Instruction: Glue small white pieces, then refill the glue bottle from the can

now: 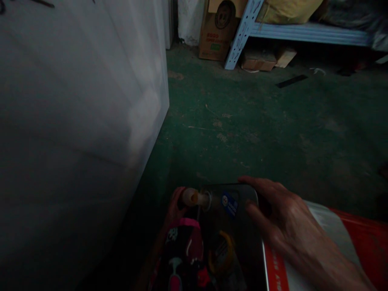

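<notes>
A large rectangular metal tin (209,238) with red and white sides lies tipped over at the bottom, its dark top facing left. That top carries a blue sticker (230,204), a yellow handle (226,258) and a pale spout (206,200). My right hand (281,218) grips the tin's upper edge, thumb on the top face and fingers over the rim. At the spout, my left hand (175,208) is curled around a small pale, round-mouthed container (188,197), its mouth against or close to the spout. Shadow hides most of the container and the left fingers.
A tall white panel (91,101) stands close on the left. Green floor (242,121) stretches ahead. Farther back are a blue metal shelf (303,32), a cardboard box (220,32) and smaller boxes (259,60). Black-and-pink patterned cloth (182,250) shows at the bottom.
</notes>
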Action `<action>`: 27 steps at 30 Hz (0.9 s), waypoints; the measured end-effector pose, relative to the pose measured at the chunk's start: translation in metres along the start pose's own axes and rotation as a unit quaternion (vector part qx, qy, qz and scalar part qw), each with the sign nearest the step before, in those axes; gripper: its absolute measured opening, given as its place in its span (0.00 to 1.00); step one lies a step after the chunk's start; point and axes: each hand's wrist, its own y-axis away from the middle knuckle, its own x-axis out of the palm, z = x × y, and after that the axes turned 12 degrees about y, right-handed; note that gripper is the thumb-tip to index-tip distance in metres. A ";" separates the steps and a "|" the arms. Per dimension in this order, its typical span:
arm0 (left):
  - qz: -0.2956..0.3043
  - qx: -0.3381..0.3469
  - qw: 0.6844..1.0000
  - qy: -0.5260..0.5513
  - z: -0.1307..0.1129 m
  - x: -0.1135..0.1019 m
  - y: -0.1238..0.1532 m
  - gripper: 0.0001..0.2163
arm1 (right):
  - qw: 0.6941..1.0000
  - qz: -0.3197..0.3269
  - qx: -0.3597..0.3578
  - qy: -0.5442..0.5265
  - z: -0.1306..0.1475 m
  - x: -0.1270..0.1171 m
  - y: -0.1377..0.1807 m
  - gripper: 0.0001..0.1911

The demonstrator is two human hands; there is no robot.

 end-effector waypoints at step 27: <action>0.006 -0.029 0.999 -0.025 0.002 -0.001 0.000 0.29 | 1.000 -0.016 -0.011 0.004 -0.001 0.000 0.002 0.19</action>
